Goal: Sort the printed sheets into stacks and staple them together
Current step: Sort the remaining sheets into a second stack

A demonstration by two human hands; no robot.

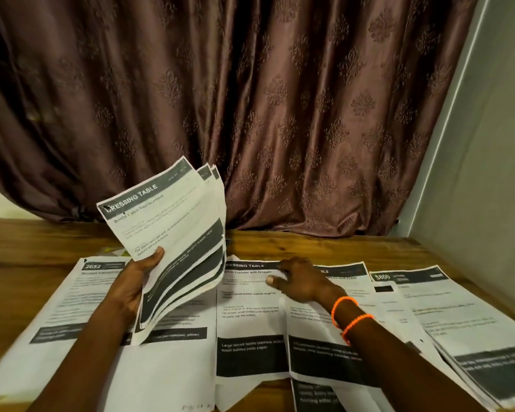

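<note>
**Left hand lifts a fanned bundle while the right presses on the middle sheet**

The left hand [137, 281] reaches in from the lower left with its forearm angled upward, its thumb laid across the front of a bundle of printed sheets [176, 230] and its fingers curled behind — a firm grip at the bundle's lower left edge. The bundle stands tilted above the wooden table [309, 248], its pages fanned apart at the top and the lower right; the front page is headed "DRESSING TABLE".

The right hand [298, 281] stretches in from the lower right, palm down, fingers extended and fairly flat, resting on the top part of the middle sheet [250, 316] that lies on the table just right of the bundle. It grips nothing. Two orange bands [350, 316] circle its wrist.

Left of the middle sheet, partly under the bundle and left forearm, lies a sheet numbered 2652 [69, 298]; right of it, more sheets overlap toward a stack marked $800 [422, 304]. A brown patterned curtain [280, 99] hangs behind the table.
</note>
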